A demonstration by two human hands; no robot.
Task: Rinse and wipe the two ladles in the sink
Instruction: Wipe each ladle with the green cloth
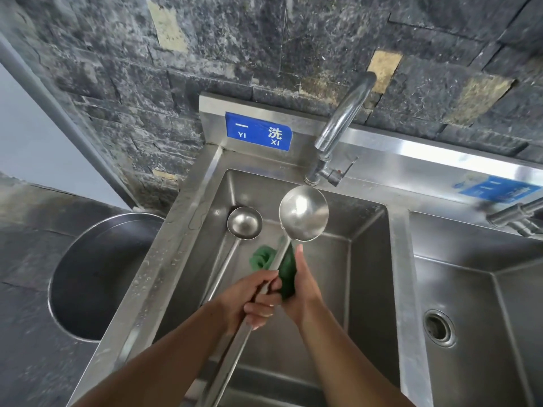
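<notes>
We see two shiny steel ladles at the sink [176, 230]. The smaller ladle [244, 223] lies in the basin with its round bowl toward 11 o'clock and its long, thin handle running down toward 7 o'clock near the wall. The larger ladle [303, 212] is held up over the basin, its bowl at 12 o'clock and just beside the smaller bowl. Its handle slants back toward 7 o'clock through our left hand [249, 298], which grips it, while our right hand [302, 289] holds a crumpled green cloth [286, 271] against the handle just below the bowl.
</notes>
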